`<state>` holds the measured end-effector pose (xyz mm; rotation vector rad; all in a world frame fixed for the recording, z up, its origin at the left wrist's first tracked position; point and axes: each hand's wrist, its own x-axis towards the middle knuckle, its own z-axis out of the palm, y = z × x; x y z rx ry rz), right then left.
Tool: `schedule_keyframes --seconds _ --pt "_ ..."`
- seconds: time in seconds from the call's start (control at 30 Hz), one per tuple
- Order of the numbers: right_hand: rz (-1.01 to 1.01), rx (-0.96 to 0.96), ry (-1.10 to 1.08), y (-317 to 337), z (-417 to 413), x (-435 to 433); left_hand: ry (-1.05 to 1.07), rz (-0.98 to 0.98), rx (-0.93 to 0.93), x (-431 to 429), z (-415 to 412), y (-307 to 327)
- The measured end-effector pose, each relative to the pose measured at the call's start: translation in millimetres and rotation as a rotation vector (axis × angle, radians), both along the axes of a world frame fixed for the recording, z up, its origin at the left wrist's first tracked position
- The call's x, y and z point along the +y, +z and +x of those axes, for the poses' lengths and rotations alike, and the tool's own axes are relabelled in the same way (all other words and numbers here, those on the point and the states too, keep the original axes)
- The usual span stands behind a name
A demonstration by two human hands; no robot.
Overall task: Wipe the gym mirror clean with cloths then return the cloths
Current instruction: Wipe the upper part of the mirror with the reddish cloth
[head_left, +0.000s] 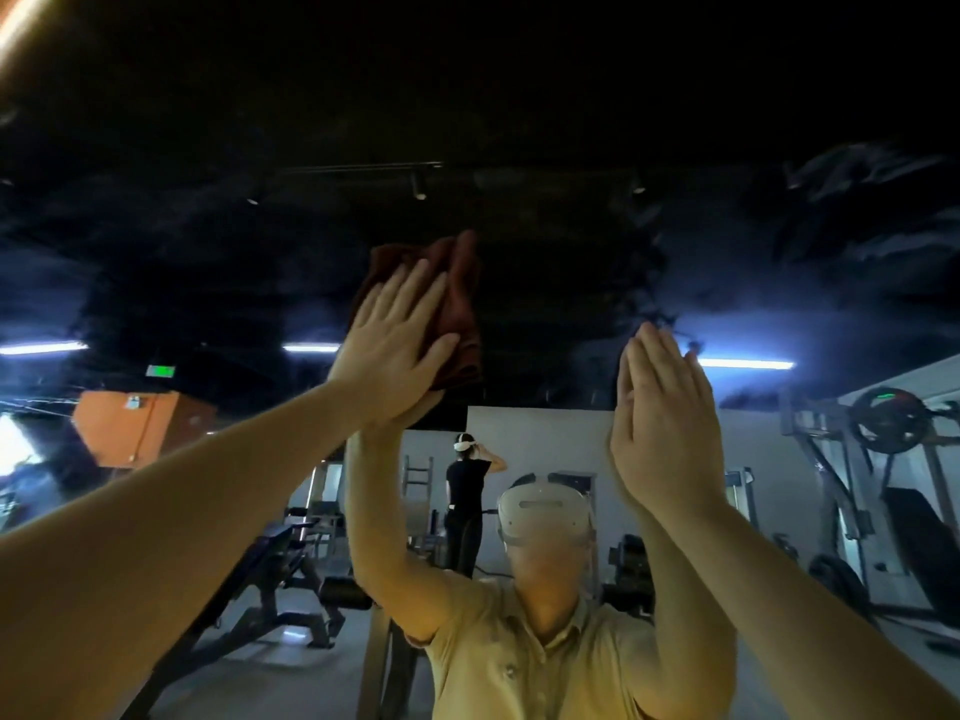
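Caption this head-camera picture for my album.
Left hand presses a brown cloth to the gym mirror; right hand lies flat beside it.

1. A dark, glossy ceiling point(519, 96) fills the top.
2. White strip lights point(310, 347) glow under it. A green sign point(160, 371) hangs at left above an orange block point(140, 423).
3. A pale wall point(550, 439) stands far back, with a person in black point(466, 491) before it.
4. A weight bench point(270, 558) sits left on the grey floor point(291, 683); a plate-loaded rack point(888, 420) stands right.
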<state>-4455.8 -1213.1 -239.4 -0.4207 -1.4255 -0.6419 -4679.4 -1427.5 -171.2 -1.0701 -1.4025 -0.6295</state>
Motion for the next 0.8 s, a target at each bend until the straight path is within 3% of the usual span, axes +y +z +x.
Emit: schedule_keyframes --seconds 0.13,0.27,0.47,0.63,0.7,0.8 --pt "-0.040 -0.005 0.008 -4 0 -9 0.044 0.162 -0.234 -45 -64 -58" --pt "-0.094 -0.061 0.042 -5 4 -18 0.009 0.329 -0.521 -28 -33 -67" --pt "-0.074 -0.131 0.245 -15 33 -21 -0.050 0.198 -0.154 80 100 -55" --pt "-0.094 0.050 0.266 -44 41 -20 -0.040 -0.191 0.308 92 105 -100" --pt "-0.071 0.013 0.252 -54 35 -27 0.001 -0.203 0.308 66 68 -113" --pt "-0.044 -0.084 0.146 -72 30 -36 0.035 -0.081 0.042 6 0 -130"
